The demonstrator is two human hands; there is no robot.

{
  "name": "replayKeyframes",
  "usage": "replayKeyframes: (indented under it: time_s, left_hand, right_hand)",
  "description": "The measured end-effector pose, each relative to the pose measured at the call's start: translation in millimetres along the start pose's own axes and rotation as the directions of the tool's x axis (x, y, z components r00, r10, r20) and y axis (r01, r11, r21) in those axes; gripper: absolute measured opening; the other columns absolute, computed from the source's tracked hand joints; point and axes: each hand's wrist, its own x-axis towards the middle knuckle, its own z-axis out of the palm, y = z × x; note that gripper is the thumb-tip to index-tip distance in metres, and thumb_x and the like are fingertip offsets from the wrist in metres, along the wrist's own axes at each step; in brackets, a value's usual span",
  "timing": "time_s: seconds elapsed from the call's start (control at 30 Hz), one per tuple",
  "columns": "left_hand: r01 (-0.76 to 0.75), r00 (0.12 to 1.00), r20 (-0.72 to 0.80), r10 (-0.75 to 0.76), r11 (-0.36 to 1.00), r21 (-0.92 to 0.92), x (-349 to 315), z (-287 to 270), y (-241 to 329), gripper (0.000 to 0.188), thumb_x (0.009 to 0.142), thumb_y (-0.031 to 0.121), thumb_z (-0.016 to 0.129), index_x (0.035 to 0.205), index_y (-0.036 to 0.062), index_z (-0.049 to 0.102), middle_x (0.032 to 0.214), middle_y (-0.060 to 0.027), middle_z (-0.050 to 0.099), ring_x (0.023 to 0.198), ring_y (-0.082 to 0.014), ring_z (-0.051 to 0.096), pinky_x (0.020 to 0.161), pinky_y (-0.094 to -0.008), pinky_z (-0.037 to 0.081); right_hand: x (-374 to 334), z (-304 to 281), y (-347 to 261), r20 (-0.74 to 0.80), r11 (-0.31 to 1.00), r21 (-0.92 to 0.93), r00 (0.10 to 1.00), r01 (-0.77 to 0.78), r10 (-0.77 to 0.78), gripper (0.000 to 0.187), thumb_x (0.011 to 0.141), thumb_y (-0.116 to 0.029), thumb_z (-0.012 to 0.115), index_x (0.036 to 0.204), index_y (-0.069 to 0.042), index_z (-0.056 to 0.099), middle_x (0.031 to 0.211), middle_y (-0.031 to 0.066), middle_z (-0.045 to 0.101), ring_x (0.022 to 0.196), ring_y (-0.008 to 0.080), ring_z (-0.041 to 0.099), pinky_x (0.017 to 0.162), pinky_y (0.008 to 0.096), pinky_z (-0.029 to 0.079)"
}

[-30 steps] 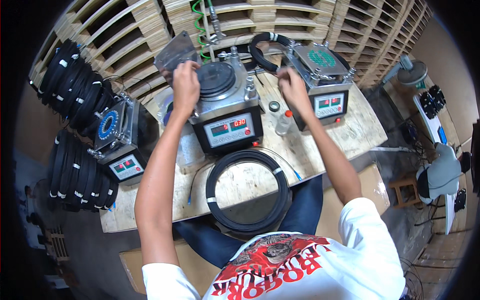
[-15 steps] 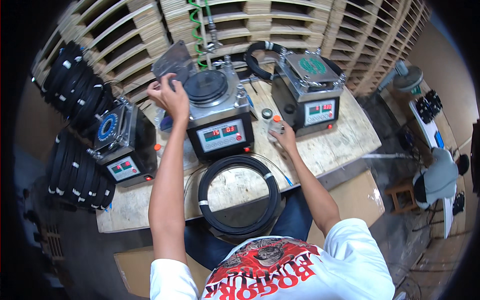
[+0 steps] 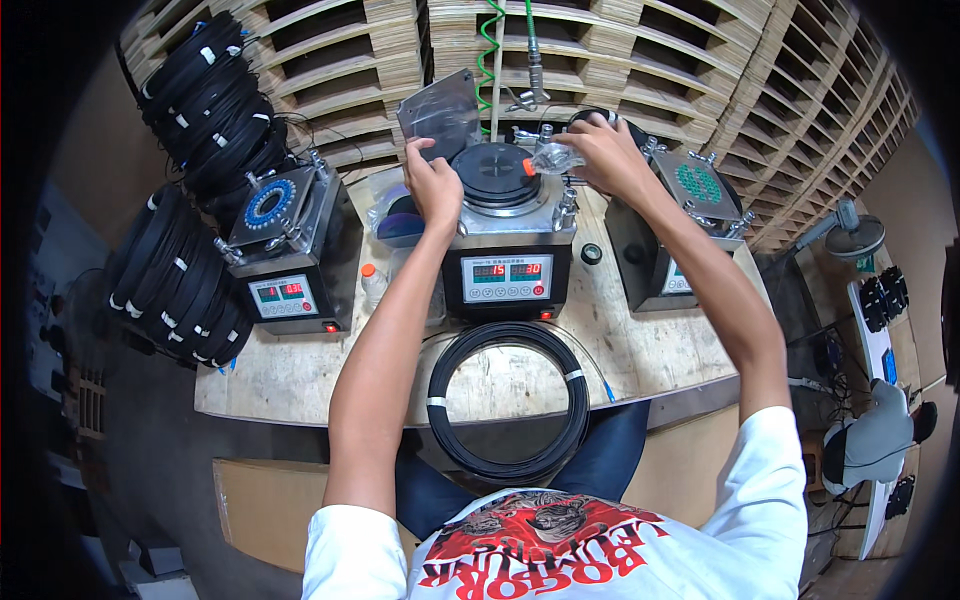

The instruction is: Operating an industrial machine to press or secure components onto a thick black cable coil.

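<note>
My right hand is closed around a small clear bottle with an orange cap. It holds the bottle on its side, its cap end over the black round disc on top of the middle machine. To the left of that disc, my left hand has its fingers curled at the lower edge of a tilted square metal plate and appears to grip it. A coil of black cable lies at the table's front edge, before the middle machine.
Similar machines stand at left and right. Another orange-capped bottle and a small round dark container are on the wooden table. Black cable coils are stacked at left. Pallets rise behind; a person sits at right.
My right hand has lifted the bottle from the table and brought it over the disc, tipping it sideways. My left hand stays by the metal plate. The whole view has shifted.
</note>
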Motion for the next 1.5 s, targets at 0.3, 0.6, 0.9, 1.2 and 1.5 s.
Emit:
replayKeyframes:
  time_s: [0.3, 0.6, 0.9, 1.2, 1.5]
  left_hand:
    - [0.026, 0.999, 0.022, -0.027, 0.999, 0.026, -3, -1, 3, 0.032, 0.086, -0.001, 0.047, 0.117, 0.0070, 0.050, 0.117, -0.0208, 0.055, 0.115, -0.0398, 0.053, 0.099, -0.0475, 0.040]
    - [0.003, 1.000, 0.017, -0.002, 0.999, -0.041, -4, 3, 3, 0.032, 0.084, -0.003, 0.047, 0.115, 0.0040, 0.050, 0.117, -0.0217, 0.056, 0.113, -0.0408, 0.053, 0.099, -0.0483, 0.040]
    - [-0.010, 1.000, 0.014, 0.010, 1.000, 0.002, -6, 3, 7, 0.032, 0.085, -0.003, 0.047, 0.116, 0.0042, 0.048, 0.117, -0.0228, 0.055, 0.114, -0.0415, 0.052, 0.099, -0.0481, 0.039]
    - [0.019, 1.000, 0.007, -0.019, 0.999, 0.045, -1, -3, 1, 0.033, 0.085, -0.002, 0.048, 0.117, 0.0063, 0.049, 0.121, -0.0213, 0.055, 0.120, -0.0409, 0.051, 0.101, -0.0479, 0.039]
    - [-0.039, 0.999, 0.008, 0.039, 0.997, 0.068, -4, 5, 1, 0.033, 0.081, -0.005, 0.048, 0.114, 0.0036, 0.050, 0.122, -0.0219, 0.057, 0.121, -0.0416, 0.051, 0.103, -0.0479, 0.038]
  right_hand:
    - [62, -9, -49, 0.133, 0.844, -0.343, 0.911, 0.413, -0.391, 0.018, 0.088, -0.016, 0.065, 0.103, -0.019, 0.073, 0.118, -0.0020, 0.069, 0.123, 0.0177, 0.053, 0.103, 0.0532, 0.038]
    - [112, 12, -94, 0.071, 0.803, -0.370, 0.876, 0.467, -0.477, 0.008, 0.084, -0.019, 0.063, 0.080, -0.014, 0.069, 0.107, 0.0026, 0.071, 0.123, 0.0194, 0.053, 0.109, 0.0490, 0.033]
    - [126, 38, -31, 0.077, 0.839, -0.446, 0.947, 0.313, -0.313, 0.011, 0.090, -0.023, 0.062, 0.089, -0.017, 0.071, 0.094, 0.0007, 0.070, 0.123, 0.0174, 0.053, 0.103, 0.0508, 0.036]
    - [63, -5, -49, 0.205, 0.882, -0.311, 0.931, 0.355, -0.302, 0.042, 0.076, -0.008, 0.071, 0.116, -0.022, 0.074, 0.109, -0.0005, 0.068, 0.122, 0.0196, 0.052, 0.103, 0.0464, 0.037]
    - [-7, 50, 24, 0.038, 0.782, 0.586, 0.971, -0.213, 0.236, 0.060, 0.077, -0.029, 0.084, 0.127, -0.005, 0.061, 0.120, 0.0158, 0.069, 0.108, 0.0350, 0.067, 0.091, 0.0458, 0.050]
